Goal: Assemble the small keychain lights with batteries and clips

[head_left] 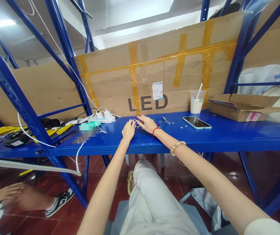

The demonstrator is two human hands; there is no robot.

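Two-handed, working on the blue table point(230, 137): positioning left hand point(128, 130) and right hand point(148, 123) just beside each other, over a cluster of small parts point(137, 126).

Left hand: bending fingers and bringing fingertips close together at a purple strand point(135, 117). Right hand: reaching in from the right, curving fingers down over the small parts and toward the same strand. Grip: showing too small and too covered to tell clamping from light contact, on either hand. Small parts: lying between and beneath the hands, partly hidden by fingers.

Wearing a red cord point(156, 131) at the right wrist and a beaded bracelet point(178, 147) farther up the same forearm.

Showing right of the hands, in order: a metal clip point(166, 120), near the right hand; a phone point(197, 122), lying flat; a cup point(196, 106) with straw, standing behind the phone; an open box point(244, 109). Showing on the left: a power strip point(108, 120) carrying white plugs, and a teal pack point(89, 125) just beside it. Showing behind the table: a cardboard panel point(110, 83), bearing "LED". Showing at lower left: a co-worker's hand point(13, 192), resting on a leg.
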